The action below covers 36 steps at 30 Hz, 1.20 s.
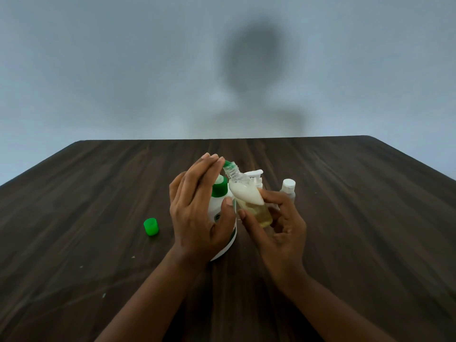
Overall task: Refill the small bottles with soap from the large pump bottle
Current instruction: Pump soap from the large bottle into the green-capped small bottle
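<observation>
The large pump bottle is white with a green collar and stands at the table's middle. My left hand lies over its pump head, fingers straight and thumb on the body. Its green spout points into the open neck of a small clear bottle. That bottle is tilted, holds white soap over a yellowish liquid, and is gripped by my right hand. Its loose green cap lies on the table to the left. A second small bottle with a white cap stands at the right.
A white pump head of another bottle shows behind the tilted small bottle. The dark wooden table ends at a grey wall at the back. Small specks lie on the wood at the front left.
</observation>
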Each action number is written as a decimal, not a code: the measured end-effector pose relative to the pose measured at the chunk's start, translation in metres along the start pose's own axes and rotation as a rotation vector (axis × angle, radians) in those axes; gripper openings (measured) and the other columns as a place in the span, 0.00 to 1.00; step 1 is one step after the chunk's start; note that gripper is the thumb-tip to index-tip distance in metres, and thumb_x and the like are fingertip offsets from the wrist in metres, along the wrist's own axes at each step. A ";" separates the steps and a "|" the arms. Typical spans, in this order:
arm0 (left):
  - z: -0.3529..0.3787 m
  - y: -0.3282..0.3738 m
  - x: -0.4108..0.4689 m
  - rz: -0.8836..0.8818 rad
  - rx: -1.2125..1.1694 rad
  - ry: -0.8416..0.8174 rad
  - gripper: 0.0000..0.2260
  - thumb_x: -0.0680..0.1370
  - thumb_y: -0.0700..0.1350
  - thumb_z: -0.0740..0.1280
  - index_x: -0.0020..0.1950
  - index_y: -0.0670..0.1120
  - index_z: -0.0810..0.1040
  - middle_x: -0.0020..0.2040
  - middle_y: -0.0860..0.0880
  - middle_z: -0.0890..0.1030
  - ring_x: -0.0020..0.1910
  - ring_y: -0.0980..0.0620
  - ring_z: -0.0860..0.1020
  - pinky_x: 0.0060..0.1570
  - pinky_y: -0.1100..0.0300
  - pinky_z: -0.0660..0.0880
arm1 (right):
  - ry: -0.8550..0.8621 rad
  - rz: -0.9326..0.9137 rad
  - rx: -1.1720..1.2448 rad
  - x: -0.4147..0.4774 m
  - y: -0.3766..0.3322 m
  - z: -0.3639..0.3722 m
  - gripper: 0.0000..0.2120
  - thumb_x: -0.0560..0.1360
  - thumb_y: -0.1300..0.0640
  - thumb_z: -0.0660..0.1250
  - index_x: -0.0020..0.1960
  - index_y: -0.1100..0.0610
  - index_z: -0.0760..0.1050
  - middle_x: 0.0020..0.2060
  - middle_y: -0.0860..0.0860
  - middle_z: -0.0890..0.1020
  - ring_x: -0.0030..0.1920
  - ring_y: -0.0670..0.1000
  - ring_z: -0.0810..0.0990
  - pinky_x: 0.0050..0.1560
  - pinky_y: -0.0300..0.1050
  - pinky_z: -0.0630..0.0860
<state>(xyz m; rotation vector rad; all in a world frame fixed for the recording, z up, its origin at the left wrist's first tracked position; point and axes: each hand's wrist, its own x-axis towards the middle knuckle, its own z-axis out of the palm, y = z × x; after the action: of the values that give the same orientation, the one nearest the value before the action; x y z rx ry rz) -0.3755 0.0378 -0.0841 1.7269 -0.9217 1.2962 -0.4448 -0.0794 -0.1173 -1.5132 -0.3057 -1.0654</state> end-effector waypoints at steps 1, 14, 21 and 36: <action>0.000 0.000 0.000 -0.001 -0.001 0.000 0.20 0.74 0.45 0.60 0.62 0.36 0.75 0.62 0.45 0.74 0.63 0.49 0.74 0.61 0.57 0.68 | 0.002 0.000 -0.002 0.000 0.000 0.000 0.17 0.71 0.64 0.75 0.57 0.54 0.75 0.52 0.47 0.83 0.51 0.47 0.84 0.48 0.38 0.80; 0.003 0.004 -0.005 -0.031 -0.010 0.026 0.20 0.74 0.45 0.59 0.62 0.37 0.75 0.62 0.44 0.75 0.63 0.48 0.74 0.61 0.55 0.68 | 0.008 0.025 0.019 -0.001 0.000 0.001 0.18 0.70 0.65 0.74 0.57 0.54 0.74 0.52 0.46 0.83 0.51 0.47 0.84 0.48 0.36 0.80; 0.003 0.003 -0.003 -0.044 -0.011 0.006 0.20 0.74 0.45 0.59 0.61 0.36 0.76 0.62 0.44 0.75 0.63 0.48 0.74 0.62 0.56 0.68 | 0.002 0.015 0.030 0.000 0.000 0.003 0.18 0.71 0.62 0.73 0.58 0.49 0.75 0.53 0.42 0.82 0.53 0.46 0.84 0.49 0.36 0.80; 0.003 0.003 0.000 -0.059 -0.010 -0.039 0.22 0.73 0.46 0.60 0.62 0.35 0.75 0.62 0.41 0.75 0.64 0.47 0.72 0.64 0.55 0.66 | 0.004 0.034 0.020 0.001 -0.001 0.002 0.18 0.71 0.60 0.73 0.58 0.48 0.74 0.54 0.41 0.82 0.53 0.45 0.83 0.47 0.35 0.80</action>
<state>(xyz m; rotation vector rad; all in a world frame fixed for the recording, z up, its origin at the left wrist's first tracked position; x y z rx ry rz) -0.3771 0.0334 -0.0844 1.7642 -0.8914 1.2211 -0.4443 -0.0774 -0.1155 -1.4936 -0.2861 -1.0352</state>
